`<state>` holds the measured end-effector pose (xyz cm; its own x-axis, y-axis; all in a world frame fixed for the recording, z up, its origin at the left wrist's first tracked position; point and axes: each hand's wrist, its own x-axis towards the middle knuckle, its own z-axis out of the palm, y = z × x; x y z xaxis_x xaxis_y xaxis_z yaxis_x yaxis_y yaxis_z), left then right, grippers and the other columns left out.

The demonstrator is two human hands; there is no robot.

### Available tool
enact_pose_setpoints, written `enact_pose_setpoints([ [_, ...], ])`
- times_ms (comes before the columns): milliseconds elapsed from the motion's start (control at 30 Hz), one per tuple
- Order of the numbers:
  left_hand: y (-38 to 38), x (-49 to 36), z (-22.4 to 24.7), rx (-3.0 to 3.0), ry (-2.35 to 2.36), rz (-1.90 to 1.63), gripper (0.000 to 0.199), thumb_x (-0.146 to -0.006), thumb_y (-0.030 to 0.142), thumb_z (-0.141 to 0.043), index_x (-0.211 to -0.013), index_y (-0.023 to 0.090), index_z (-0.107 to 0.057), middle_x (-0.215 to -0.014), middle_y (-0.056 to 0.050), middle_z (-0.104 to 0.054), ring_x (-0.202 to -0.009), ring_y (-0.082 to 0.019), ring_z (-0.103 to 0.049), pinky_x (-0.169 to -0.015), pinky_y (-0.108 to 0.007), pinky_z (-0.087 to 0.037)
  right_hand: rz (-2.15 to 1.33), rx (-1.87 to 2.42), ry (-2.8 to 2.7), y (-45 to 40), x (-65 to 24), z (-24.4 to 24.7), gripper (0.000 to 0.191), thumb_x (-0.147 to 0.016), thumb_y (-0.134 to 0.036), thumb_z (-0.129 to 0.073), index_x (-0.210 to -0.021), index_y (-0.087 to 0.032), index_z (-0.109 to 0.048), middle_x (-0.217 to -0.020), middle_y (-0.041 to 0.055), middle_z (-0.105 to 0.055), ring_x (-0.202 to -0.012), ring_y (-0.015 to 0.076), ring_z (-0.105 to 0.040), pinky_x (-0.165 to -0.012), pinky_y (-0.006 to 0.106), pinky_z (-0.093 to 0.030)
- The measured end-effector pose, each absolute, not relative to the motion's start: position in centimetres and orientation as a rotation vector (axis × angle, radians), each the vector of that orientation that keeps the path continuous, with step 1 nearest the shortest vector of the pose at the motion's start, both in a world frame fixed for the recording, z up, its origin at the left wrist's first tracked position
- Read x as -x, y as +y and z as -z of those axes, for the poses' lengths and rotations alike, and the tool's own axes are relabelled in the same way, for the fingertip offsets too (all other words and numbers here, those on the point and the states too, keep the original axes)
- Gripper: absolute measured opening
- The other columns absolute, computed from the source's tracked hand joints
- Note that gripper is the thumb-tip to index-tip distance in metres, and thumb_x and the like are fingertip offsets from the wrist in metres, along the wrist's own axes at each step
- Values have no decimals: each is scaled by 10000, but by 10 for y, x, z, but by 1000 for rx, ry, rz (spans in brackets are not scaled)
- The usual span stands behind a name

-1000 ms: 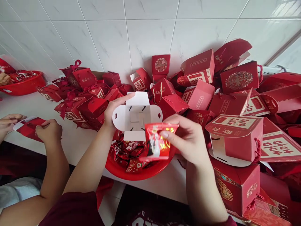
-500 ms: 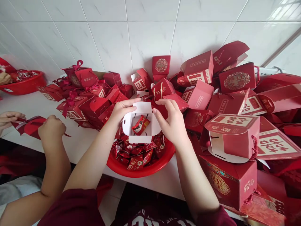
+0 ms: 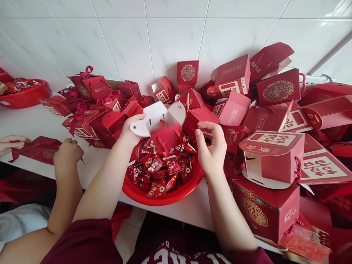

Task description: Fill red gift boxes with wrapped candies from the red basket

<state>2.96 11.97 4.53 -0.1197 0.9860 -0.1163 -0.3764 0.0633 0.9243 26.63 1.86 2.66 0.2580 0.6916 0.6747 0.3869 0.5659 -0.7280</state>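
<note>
My left hand [image 3: 133,130] grips the left side of a small red gift box [image 3: 167,137], its white-lined flaps spread and its mouth tilted upward. Only a bit of a red wrapped candy shows inside. Beneath the box is a red plastic basin [image 3: 162,201] full of red wrapped candies [image 3: 158,167]. My right hand [image 3: 213,146] is apart from the box, right of it and over the basin's right rim, with fingers loosely curled and thumb apart. I see nothing between those fingers.
Many red gift boxes [image 3: 271,159] are heaped on the right. Ribbon-tied boxes [image 3: 85,123] stand left. Another person's hands [image 3: 67,152] hold a ribbon on a red box [image 3: 44,148]. A second red basin [image 3: 24,96] sits far left by the tiled wall.
The gift box has tipped, so its red outer side now faces me. My right hand has come away from it, to the right and down. The other person's box has turned flatter.
</note>
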Motion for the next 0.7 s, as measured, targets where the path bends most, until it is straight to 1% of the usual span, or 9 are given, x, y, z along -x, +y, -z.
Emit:
enact_pose_setpoints([
  [100, 125, -26, -49, -657, 1088, -1509, 118, -712, 262, -659, -788, 173, -656, -723, -58, -726, -638, -202, -695, -623, -306, -573, -270, 1068, -1333, 17, -271, -17, 120, -1011, -331, -573, -1033, -238, -644, -1068, 74, -686, -981, 220, -666, -853, 365, -552],
  [200, 128, -21, -49, -618, 1099, -1572, 136, -716, 271, -643, -829, 197, -632, -807, -58, -743, -780, -220, -732, -743, -330, -600, -302, 1136, -1320, 18, -275, -8, 150, -1010, -359, -577, -1010, -230, -654, -1036, 71, -703, -954, 227, -677, -839, 366, -550],
  [300, 130, -18, -46, -624, 1081, -1595, 165, -710, 288, -656, -851, 208, -625, -859, -64, -751, -860, -232, -735, -789, -341, -601, -337, 1168, -1329, 18, -277, -3, 155, -1007, -361, -586, -1009, -227, -664, -994, 58, -710, -902, 216, -681, -828, 355, -545],
  [467, 130, -21, -44, -629, 1073, -1612, 126, -723, 287, -646, -806, 206, -597, -834, -62, -735, -825, -217, -719, -767, -326, -596, -342, 1170, -1408, 14, -275, -1, 143, -1003, -343, -588, -999, -228, -673, -1004, 59, -719, -940, 220, -678, -829, 342, -546],
  [567, 130, -24, -44, -671, 1082, -1627, 128, -738, 292, -648, -812, 199, -601, -799, -59, -718, -793, -216, -710, -745, -330, -593, -473, 1135, -1516, 9, -273, -3, 146, -1017, -336, -571, -1038, -239, -677, -1016, 47, -737, -915, 212, -694, -829, 339, -556],
  [633, 130, -24, -43, -697, 1079, -1646, 134, -734, 285, -638, -827, 193, -608, -801, -57, -716, -795, -211, -705, -708, -315, -585, -596, 1073, -1696, 4, -271, -7, 159, -1031, -319, -551, -1073, -251, -688, -1029, 37, -753, -914, 207, -710, -857, 345, -561],
  [700, 130, -24, -43, -701, 1077, -1664, 136, -717, 274, -634, -822, 193, -606, -809, -53, -713, -808, -206, -705, -668, -292, -571, -728, 957, -1941, -1, -270, -10, 186, -1033, -253, -528, -1104, -258, -700, -1059, 31, -759, -961, 206, -717, -909, 355, -561],
])
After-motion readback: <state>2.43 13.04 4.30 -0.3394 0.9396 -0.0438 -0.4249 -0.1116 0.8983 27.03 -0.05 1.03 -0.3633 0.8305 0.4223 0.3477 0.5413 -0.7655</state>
